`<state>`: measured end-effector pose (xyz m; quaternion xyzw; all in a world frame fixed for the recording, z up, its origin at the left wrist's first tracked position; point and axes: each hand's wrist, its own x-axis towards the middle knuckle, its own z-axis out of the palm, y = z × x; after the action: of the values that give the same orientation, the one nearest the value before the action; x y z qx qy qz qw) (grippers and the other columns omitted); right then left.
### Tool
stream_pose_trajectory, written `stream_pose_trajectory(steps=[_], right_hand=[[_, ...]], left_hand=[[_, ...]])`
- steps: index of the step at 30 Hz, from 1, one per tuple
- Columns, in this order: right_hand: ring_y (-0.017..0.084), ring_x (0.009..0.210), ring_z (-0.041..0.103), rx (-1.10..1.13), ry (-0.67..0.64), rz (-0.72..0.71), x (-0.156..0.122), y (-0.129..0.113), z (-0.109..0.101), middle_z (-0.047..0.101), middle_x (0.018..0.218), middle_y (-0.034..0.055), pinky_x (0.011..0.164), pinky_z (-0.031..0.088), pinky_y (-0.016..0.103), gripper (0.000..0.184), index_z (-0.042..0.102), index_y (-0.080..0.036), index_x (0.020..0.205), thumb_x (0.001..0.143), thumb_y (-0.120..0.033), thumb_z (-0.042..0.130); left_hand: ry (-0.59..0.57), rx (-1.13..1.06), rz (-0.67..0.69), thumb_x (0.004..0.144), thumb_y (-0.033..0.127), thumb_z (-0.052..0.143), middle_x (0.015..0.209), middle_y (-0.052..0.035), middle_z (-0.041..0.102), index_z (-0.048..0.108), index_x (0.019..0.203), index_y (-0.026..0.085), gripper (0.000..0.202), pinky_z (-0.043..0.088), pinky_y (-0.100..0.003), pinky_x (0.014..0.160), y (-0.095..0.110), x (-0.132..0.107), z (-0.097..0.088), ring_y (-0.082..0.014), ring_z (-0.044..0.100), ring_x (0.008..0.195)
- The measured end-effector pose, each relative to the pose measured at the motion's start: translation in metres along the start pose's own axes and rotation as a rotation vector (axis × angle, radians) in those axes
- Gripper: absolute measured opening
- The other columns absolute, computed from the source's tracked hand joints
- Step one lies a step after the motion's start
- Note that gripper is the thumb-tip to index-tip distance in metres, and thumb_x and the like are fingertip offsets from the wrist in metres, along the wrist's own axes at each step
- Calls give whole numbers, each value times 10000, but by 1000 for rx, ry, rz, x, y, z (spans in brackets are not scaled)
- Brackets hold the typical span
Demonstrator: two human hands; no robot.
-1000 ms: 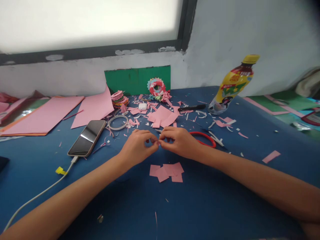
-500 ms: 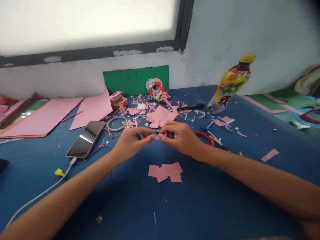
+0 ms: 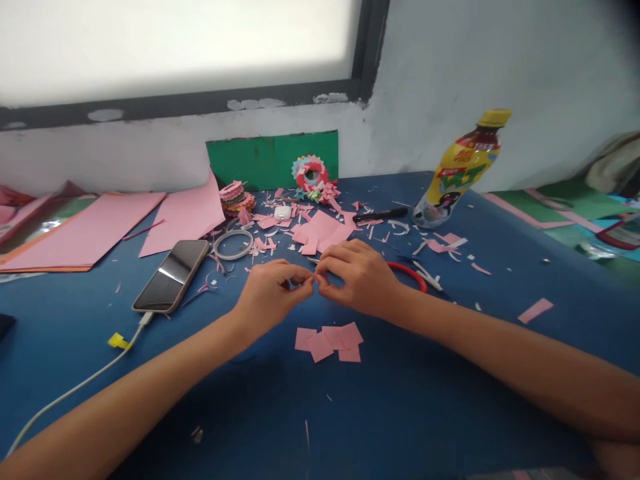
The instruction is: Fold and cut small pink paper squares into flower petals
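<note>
Above the middle of the blue table, my left hand [image 3: 273, 290] and my right hand [image 3: 355, 277] meet fingertip to fingertip. Both are closed in a pinch on a small piece of pink paper, which the fingers now hide almost wholly. Just below them on the table lie several small pink paper squares [image 3: 321, 347], partly overlapping. Scissors with a red handle [image 3: 411, 272] lie beside my right hand, partly covered by it. Behind the hands is a larger pink paper sheet [image 3: 323, 230] among scraps.
A phone [image 3: 171, 277] on a white cable [image 3: 75, 387] lies left, near a clear ring [image 3: 215, 247]. Pink sheets [image 3: 90, 227] lie at the far left. A black pen [image 3: 381, 215] and a bottle [image 3: 463, 167] stand out at back right. A paper wreath [image 3: 299, 175] leans on green card [image 3: 250, 160].
My fingertips have come closer together, the left hand moving slightly right. The pink piece that showed between them is now almost hidden. The other things stay put, apart from a slight camera shift.
</note>
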<state>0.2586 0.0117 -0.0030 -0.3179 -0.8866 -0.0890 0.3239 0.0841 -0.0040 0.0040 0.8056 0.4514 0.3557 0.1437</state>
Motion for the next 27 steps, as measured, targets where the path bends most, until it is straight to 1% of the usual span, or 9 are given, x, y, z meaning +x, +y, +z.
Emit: stream_pose_trajectory(steps=[5, 8, 10, 12, 15, 18, 21, 24, 27], right_hand=[[179, 773, 541, -4, 30, 38, 1, 14, 0, 636, 791, 53, 753, 366, 311, 134, 587, -162, 717, 772, -168, 464], [173, 753, 540, 124, 26, 225, 5, 23, -3, 628, 788, 63, 740, 382, 314, 121, 590, -149, 709, 753, -176, 481], [152, 685, 536, 375, -61, 431, 8, 25, -3, 624, 759, 51, 664, 402, 292, 138, 606, -145, 727, 756, -233, 503], [129, 631, 533, 724, -208, 589, 9, 21, -3, 625, 741, 36, 589, 406, 261, 199, 629, -145, 778, 764, -310, 519], [101, 598, 527, 1070, -303, 669, 10, 12, 0, 622, 726, 21, 544, 395, 227, 250, 648, -149, 799, 756, -373, 543], [82, 562, 505, 1091, -251, 733, 8, 6, 3, 616, 702, 16, 515, 370, 213, 233, 650, -140, 745, 744, -358, 567], [80, 545, 489, 1040, -273, 743, 7, 7, 4, 601, 662, 11, 509, 358, 215, 237, 650, -131, 731, 731, -361, 589], [82, 539, 468, 984, -397, 696, 8, 11, 0, 561, 602, -8, 512, 343, 217, 233, 641, -128, 721, 724, -358, 604], [79, 544, 457, 910, -598, 583, 10, 16, -6, 543, 598, -17, 521, 333, 213, 179, 629, -130, 720, 752, -296, 571]], left_hand=[[-6, -161, -194, 703, 231, 604, 566, 18, 639, 676, 640, 169, 114, 407, -175, 452, 1, 4, -3, -83, 517, 484], [26, -284, -306, 695, 273, 628, 555, 8, 636, 670, 624, 148, 150, 390, -162, 412, 0, 8, -6, -72, 496, 452], [41, -353, -338, 693, 287, 637, 559, 4, 637, 673, 643, 141, 158, 382, -156, 391, -1, 10, -8, -61, 472, 425], [28, -424, -340, 703, 296, 634, 591, -3, 649, 676, 699, 139, 163, 393, -157, 388, -2, 11, -8, -62, 479, 430], [-3, -491, -320, 725, 301, 621, 621, -10, 647, 663, 809, 137, 189, 415, -164, 398, -4, 10, -6, -85, 523, 485], [-16, -369, -230, 760, 283, 588, 666, -16, 650, 662, 821, 154, 160, 408, -166, 422, -5, 7, -5, -102, 558, 562], [-33, -119, -54, 755, 266, 601, 757, -12, 667, 670, 862, 197, 145, 419, -177, 487, -8, 4, -4, -106, 565, 631], [-103, -31, 24, 747, 271, 617, 819, -14, 671, 662, 917, 212, 186, 437, -187, 527, -12, 2, -3, -105, 562, 650], [-268, -177, -40, 769, 269, 592, 824, -11, 687, 673, 895, 203, 164, 452, -188, 549, -14, 3, -3, -109, 589, 666]])
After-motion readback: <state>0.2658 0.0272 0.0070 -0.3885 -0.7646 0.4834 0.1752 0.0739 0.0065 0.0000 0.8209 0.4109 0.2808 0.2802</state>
